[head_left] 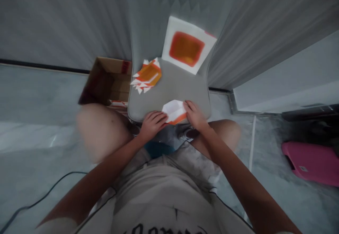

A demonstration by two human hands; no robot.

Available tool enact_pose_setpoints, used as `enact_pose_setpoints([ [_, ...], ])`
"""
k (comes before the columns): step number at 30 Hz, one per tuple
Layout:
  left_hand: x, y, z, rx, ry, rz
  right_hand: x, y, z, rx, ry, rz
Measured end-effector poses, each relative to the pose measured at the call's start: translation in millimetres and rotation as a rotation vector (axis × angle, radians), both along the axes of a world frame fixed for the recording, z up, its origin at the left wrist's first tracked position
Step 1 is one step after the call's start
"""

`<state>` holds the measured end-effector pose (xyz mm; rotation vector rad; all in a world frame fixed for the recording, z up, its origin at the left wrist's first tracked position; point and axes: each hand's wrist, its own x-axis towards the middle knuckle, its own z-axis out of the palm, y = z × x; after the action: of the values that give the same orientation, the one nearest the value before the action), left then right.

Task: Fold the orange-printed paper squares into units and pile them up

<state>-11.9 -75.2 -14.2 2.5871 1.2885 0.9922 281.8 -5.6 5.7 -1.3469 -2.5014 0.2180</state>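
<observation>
A partly folded white and orange paper piece (174, 111) is held between both hands over the front edge of a grey chair seat (182, 89). My left hand (154, 123) grips its left end, fingers pressed together. At its right end, my right hand (194, 113) pinches the paper. Several folded orange and white pieces (148, 74) lie in a pile at the seat's left. Farther back, a white sheet or stack with an orange-red centre (186, 47) leans toward the chair's backrest.
An open cardboard box (106, 80) stands on the floor left of the chair. Grey curtains (66, 22) hang behind. A pink plastic object (312, 161) lies at the far right. A dark cable (50, 188) runs across the floor at the lower left.
</observation>
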Motion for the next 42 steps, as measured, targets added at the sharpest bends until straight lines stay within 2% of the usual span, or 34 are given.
enact_pose_setpoints([
  [7,-3.6,6.4,-3.8,0.027,0.128,-0.021,16.1,-2.8,0.0,-0.048,0.017,0.12],
  [14,-17.2,1.9,-5.5,0.077,0.077,-0.011,11.4,-43.7,2.1,0.01,-0.064,0.062],
  [19,-23.4,15.4,2.6,0.054,0.039,-0.139,6.2,-51.5,4.4,0.122,-0.078,-0.01],
  [21,-27.2,22.4,7.1,0.058,0.03,-0.174,7.3,-50.6,4.9,0.163,-0.056,0.017],
  [25,-34.8,31.7,13.1,0.018,0.021,-0.152,8.8,-50.5,3.6,0.215,0.046,0.091],
  [29,-39.2,35.4,15.3,-0.039,-0.026,-0.169,6.7,-51.1,2.1,0.18,0.141,0.148],
  [33,-38.3,38.6,17.4,-0.132,-0.084,-0.11,2.0,-46.0,-1.2,0.124,0.25,0.105],
  [37,-26.8,45.7,22.1,-0.2,-0.122,0.018,-9.9,-31.6,-10.9,0.118,0.404,-0.05],
  [40,-15.5,50.6,23.7,-0.183,-0.155,0.143,-19.8,-22.3,-17.5,0.138,0.504,-0.178],
  [42,-12.3,52.0,22.0,-0.153,-0.166,0.176,-21.8,-20.3,-18.0,0.141,0.554,-0.226],
])
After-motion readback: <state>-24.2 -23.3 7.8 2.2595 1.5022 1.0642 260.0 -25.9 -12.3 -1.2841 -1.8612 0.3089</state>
